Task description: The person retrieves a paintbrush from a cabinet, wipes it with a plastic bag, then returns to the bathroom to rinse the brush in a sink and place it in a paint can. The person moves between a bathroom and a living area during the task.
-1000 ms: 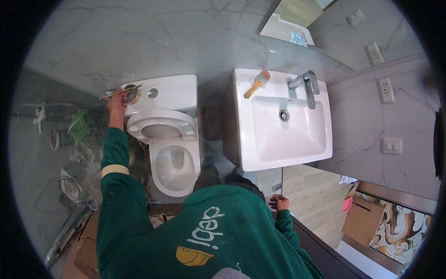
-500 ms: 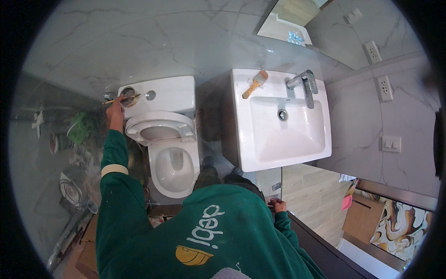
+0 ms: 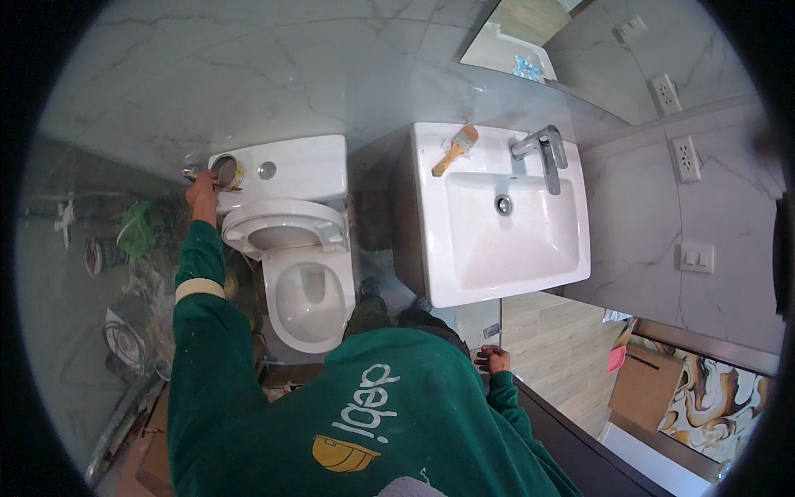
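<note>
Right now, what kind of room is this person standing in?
A bathroom, apparently under renovation. A white ceramic toilet stands beside a white rectangular washbasin with a chrome tap, against grey-veined marble wall tiles. Debris and tools litter the floor at left.

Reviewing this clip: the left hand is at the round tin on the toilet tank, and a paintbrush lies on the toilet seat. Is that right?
Not quite. The left hand is at the round tin on the toilet tank, but the paintbrush lies on the back rim of the sink, left of the faucet, as the head view shows.
</note>
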`<action>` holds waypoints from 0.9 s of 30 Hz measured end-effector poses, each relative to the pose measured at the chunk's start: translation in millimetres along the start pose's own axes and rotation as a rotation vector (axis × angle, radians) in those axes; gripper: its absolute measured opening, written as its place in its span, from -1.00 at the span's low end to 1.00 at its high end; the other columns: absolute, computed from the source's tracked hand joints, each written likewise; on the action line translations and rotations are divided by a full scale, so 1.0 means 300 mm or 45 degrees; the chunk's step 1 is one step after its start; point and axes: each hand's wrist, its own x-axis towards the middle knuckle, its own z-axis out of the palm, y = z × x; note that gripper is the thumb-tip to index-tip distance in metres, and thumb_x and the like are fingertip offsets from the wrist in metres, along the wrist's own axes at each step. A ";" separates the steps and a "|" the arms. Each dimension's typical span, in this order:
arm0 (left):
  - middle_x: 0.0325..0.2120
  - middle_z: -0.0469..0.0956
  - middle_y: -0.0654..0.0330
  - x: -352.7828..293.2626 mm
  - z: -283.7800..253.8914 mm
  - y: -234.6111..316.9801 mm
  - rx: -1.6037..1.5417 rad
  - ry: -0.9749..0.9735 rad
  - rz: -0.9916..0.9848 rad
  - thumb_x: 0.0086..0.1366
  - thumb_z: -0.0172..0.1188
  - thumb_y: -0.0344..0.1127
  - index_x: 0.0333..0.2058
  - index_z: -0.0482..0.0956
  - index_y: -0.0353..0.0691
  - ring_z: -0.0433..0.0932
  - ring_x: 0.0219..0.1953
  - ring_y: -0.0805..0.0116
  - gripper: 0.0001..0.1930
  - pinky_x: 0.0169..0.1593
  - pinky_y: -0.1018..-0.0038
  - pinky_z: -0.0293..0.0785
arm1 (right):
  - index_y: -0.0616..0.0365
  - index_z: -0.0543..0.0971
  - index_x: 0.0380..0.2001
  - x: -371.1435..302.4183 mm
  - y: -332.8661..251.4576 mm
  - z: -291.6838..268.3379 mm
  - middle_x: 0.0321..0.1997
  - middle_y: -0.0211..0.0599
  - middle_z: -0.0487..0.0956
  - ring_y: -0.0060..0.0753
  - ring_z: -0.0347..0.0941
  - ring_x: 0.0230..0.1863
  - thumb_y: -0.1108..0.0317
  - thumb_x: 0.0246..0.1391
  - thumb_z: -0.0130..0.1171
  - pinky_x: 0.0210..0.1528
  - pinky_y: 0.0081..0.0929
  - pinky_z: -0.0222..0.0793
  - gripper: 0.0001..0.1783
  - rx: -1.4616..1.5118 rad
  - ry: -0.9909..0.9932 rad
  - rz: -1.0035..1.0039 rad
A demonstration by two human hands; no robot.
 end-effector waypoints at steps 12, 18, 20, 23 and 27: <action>-0.63 0.53 0.13 -0.043 -0.122 0.023 0.107 -0.103 0.055 -0.04 0.41 -0.39 -0.62 0.56 -0.33 0.45 -0.67 0.39 -0.80 -0.64 0.45 0.34 | 0.27 0.57 -0.27 0.011 0.052 -0.011 -0.36 -0.08 0.64 -0.21 0.60 -0.45 0.32 0.10 0.21 -0.55 -0.30 0.51 -0.78 0.073 -0.004 0.019; -0.70 0.45 0.23 -0.355 -0.332 0.125 0.318 -0.297 0.231 0.03 0.34 -0.40 -0.62 0.57 -0.31 0.34 -0.72 0.48 -0.84 -0.66 0.50 0.23 | 0.34 0.61 -0.34 -0.110 -0.100 -0.044 -0.40 -0.22 0.64 -0.41 0.55 -0.45 0.28 0.08 0.26 -0.42 -0.47 0.46 -0.73 -0.191 -0.129 -0.114; -0.71 0.44 0.25 -0.514 -0.382 0.129 0.424 -0.418 0.350 0.03 0.32 -0.39 -0.60 0.59 -0.32 0.34 -0.72 0.50 -0.86 -0.66 0.52 0.22 | 0.34 0.61 -0.33 -0.205 -0.257 -0.026 -0.42 -0.29 0.64 -0.49 0.52 -0.46 0.26 0.07 0.28 -0.38 -0.54 0.43 -0.71 -0.337 -0.223 -0.231; -0.72 0.42 0.32 -0.742 -0.402 0.103 0.417 -0.628 0.364 0.01 0.32 -0.38 -0.57 0.62 -0.29 0.33 -0.71 0.54 -0.89 -0.63 0.58 0.22 | 0.31 0.61 -0.28 -0.359 -0.551 0.085 -0.42 -0.35 0.63 -0.59 0.48 -0.43 0.26 0.09 0.27 -0.35 -0.59 0.41 -0.72 -0.314 -0.359 -0.433; -0.70 0.44 0.35 -0.991 -0.373 0.056 0.368 -0.964 0.332 0.01 0.34 -0.38 -0.57 0.63 -0.28 0.36 -0.69 0.59 -0.89 -0.62 0.62 0.24 | 0.29 0.57 -0.16 -0.465 -0.866 0.459 -0.24 -0.34 0.61 -0.63 0.48 -0.27 0.41 0.12 0.24 -0.25 -0.59 0.45 -0.76 -0.077 -0.681 -0.734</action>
